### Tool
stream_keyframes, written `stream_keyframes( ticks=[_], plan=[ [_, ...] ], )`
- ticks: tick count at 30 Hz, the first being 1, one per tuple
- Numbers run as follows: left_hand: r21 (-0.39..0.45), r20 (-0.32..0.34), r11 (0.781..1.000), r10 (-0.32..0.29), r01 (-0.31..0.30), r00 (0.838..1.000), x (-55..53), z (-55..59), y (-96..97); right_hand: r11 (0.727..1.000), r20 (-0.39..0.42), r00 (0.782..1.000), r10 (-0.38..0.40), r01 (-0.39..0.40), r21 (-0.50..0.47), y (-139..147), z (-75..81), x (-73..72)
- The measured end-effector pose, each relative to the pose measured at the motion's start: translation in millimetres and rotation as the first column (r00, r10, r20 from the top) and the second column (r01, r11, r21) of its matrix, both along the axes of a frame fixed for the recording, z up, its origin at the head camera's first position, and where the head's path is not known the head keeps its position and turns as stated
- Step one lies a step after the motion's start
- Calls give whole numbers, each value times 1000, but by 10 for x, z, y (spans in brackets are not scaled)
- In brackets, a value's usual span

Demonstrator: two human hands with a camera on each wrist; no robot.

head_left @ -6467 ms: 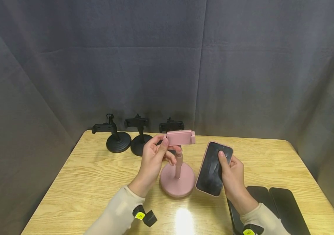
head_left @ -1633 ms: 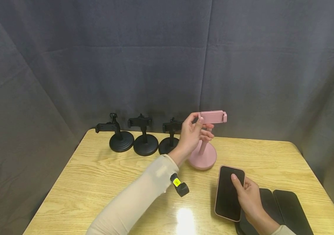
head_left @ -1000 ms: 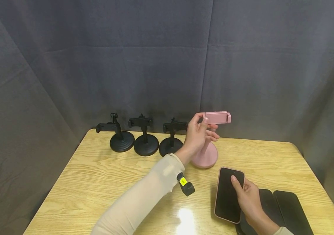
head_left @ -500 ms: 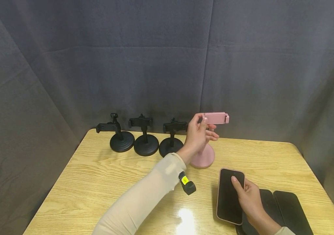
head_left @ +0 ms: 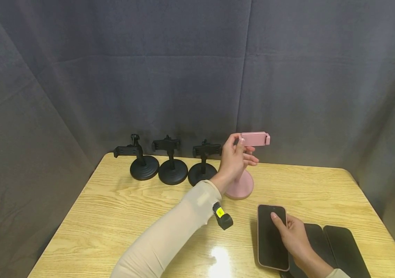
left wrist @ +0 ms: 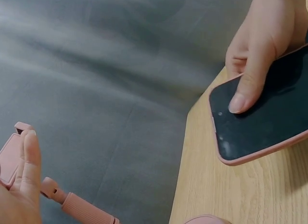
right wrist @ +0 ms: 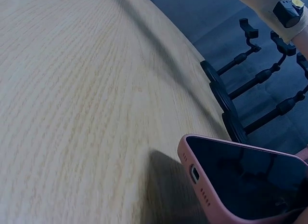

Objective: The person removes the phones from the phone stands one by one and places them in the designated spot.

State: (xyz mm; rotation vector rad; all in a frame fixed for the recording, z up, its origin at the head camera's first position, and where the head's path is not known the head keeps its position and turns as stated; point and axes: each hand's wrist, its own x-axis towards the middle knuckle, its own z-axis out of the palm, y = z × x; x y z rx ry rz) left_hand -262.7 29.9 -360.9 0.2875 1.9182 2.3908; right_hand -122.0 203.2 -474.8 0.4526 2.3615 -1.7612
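Observation:
At the back of the table stands a pink phone stand (head_left: 242,187) with a round base. My left hand (head_left: 232,160) pinches the left end of its clamp (head_left: 254,139) between thumb and fingers; the hand hides much of the post. Nearer the front right, my right hand (head_left: 295,236) holds a smartphone (head_left: 270,241) in a pink case, screen up. The right thumb lies on the dark screen, as the left wrist view also shows. In the right wrist view the phone's (right wrist: 245,178) port end faces the camera, and its shadow falls on the tabletop below.
Three black phone stands (head_left: 172,172) stand in a row left of the pink one, along the back edge. Black flat phone-like slabs (head_left: 345,247) lie at the front right, partly under the right forearm. A grey curtain (head_left: 169,77) hangs behind the wooden table (head_left: 121,216).
Since the earliest frame, the left hand has moved the pink stand back and right, into line with the black ones. The right hand has brought the phone nearer the table's front, still dropping slightly.

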Motion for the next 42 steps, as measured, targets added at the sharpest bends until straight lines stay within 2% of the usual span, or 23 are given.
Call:
stream_keyframes(
  ticks=[11, 25, 32, 36, 42],
  plan=[
    [24, 33, 1000, 12, -13, 999, -58, -5, 34, 1000, 24, 1000, 16, -16, -18, -16, -86, -5],
    [31, 45, 999, 20, -21, 999, -92, -9, 61, 999, 21, 999, 40, -40, -14, -46, -105, -6],
    [15, 51, 999, 37, -38, 998, -90, -2, 65, 997, 18, 997, 78, -78, -1, -55, -134, 1],
    [9, 61, 999, 53, -54, 997, -98, -1, 59, 996, 16, 997, 80, -81, 27, -65, -149, 10],
    [-20, 45, 999, 44, -43, 998, -104, -11, 43, 997, 21, 998, 64, -65, 43, -91, -161, 16]
  ],
)
